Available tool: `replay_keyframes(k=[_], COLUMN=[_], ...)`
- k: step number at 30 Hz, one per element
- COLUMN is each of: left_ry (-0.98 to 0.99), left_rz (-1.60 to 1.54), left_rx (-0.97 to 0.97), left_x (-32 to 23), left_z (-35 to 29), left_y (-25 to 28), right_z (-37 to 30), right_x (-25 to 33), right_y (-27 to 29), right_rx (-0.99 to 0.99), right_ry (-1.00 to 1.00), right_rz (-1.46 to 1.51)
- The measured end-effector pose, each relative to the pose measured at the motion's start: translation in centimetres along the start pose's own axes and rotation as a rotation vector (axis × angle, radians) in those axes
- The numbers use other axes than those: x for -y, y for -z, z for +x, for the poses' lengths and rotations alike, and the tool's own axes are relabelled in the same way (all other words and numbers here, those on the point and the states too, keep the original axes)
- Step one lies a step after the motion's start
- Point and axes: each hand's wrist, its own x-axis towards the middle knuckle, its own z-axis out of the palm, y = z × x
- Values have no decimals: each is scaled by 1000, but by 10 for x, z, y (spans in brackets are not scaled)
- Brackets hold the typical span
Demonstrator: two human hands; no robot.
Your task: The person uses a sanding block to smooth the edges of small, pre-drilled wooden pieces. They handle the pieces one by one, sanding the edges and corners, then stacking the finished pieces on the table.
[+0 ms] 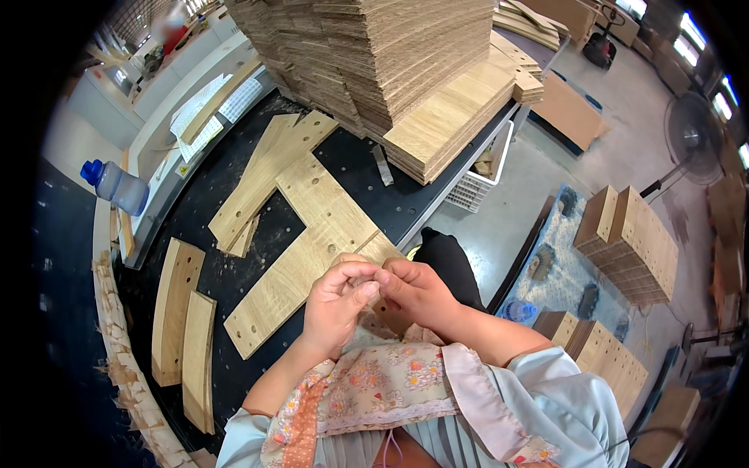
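Note:
My left hand (335, 303) and my right hand (420, 295) meet in front of my body, thumbs and fingers pinched together. Whatever lies between the fingertips is too small or too hidden to make out. Just beyond the hands, wood-grain boards with drilled holes (321, 199) lie crossed on the black perforated table (257, 296). One board (269, 285) slants from beside my left hand toward the left, flat on the tabletop. The fingers cover part of the nearest board ends.
A tall stack of boards (437, 54) stands at the table's far side. Two narrow boards (178, 296) lie at the left. A blue-capped bottle (117, 187) stands near papers (207, 105). At right are a white crate (468, 191), board stacks on a blue pallet (515, 273), and a fan (690, 136).

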Motion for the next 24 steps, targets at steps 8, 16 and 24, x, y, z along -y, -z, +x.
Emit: replay_keyframes(k=[8, 16, 24], left_ry=[99, 57, 50], left_rz=[-325, -317, -291], left_rx=[-138, -113, -138], left_x=[7, -1, 0], left_z=[-6, -9, -15], left_y=[-2, -4, -6], right_z=[-2, -4, -3], right_x=[-4, -1, 1], right_y=[-13, -18, -25], right_rx=[-47, -33, -40], right_ry=[71, 81, 54], right_rz=[-29, -106, -52])
